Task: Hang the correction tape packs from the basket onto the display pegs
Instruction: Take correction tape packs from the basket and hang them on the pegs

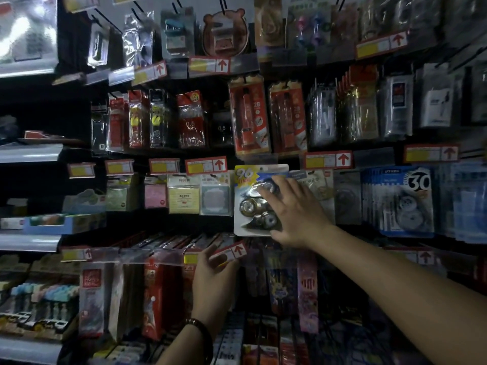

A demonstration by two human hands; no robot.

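One correction tape pack (pixel 249 204), a white card marked "96" in its yellow top corner, is held flat against the middle row of the display wall, level with the other hanging goods. Its clear blister shows three tape dispensers stacked one above another, the top one partly under the fingers. Whether its hang hole is on a peg cannot be told.

The right hand (pixel 295 209) grips the pack. Its fingers are spread over the upper part of the blister and its thumb is hooked at the lower right corner. The forearm reaches in from the lower right.

The left hand (pixel 210 272) is lower, palm away from the camera, with one dark bracelet (pixel 197 324) on the wrist. It pinches one price label (pixel 234 251) bearing a red arrow, which sits tilted just below the pack.

To the right hangs a deep stack of blue correction tape packs (pixel 405 201) marked "30". Just left of the held pack hang one pale blue notepad pack (pixel 216 197) and one yellow notepad pack (pixel 183 196). Directly above hang two red packs (pixel 249 117) marked "2B".
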